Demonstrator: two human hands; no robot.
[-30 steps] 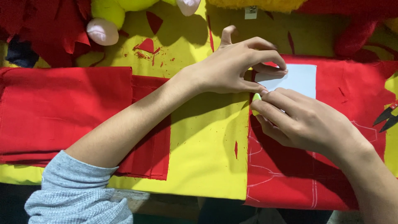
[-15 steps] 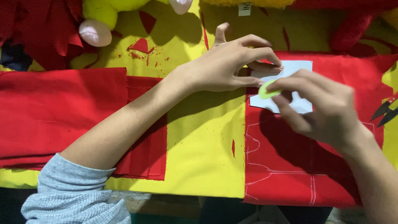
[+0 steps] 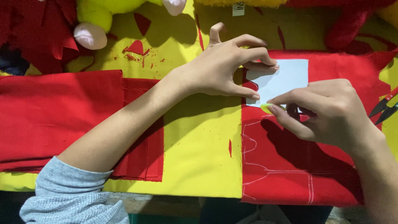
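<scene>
Red cloth panel with white chalk outlines (image 3: 290,166), lying flat on the yellow fabric-covered surface (image 3: 199,157), right of centre. Pale blue paper template, rectangular with a notched left edge (image 3: 282,81), resting on the panel's upper part.

Change from half a second ago: right hand (image 3: 327,114) has drawn slightly lower and rightward, so more of the template shows; left hand (image 3: 224,68) unchanged in place.

Left hand: fingers (image 3: 265,64) spread and arched, tips and thumb pressing the template's left edge onto the cloth; nothing grasped.

Right hand: fingers closed in a pinch on a small yellow-green piece of tailor's chalk (image 3: 267,108), its tip touching the cloth just below the template's lower left corner.

Also present: folded red fabric stack (image 3: 62,116), left; red-handled scissors (image 3: 385,108), at the right edge, well apart from the hands; yellow plush toy with pink foot (image 3: 93,16), top left; red fabric scraps (image 3: 137,49).
</scene>
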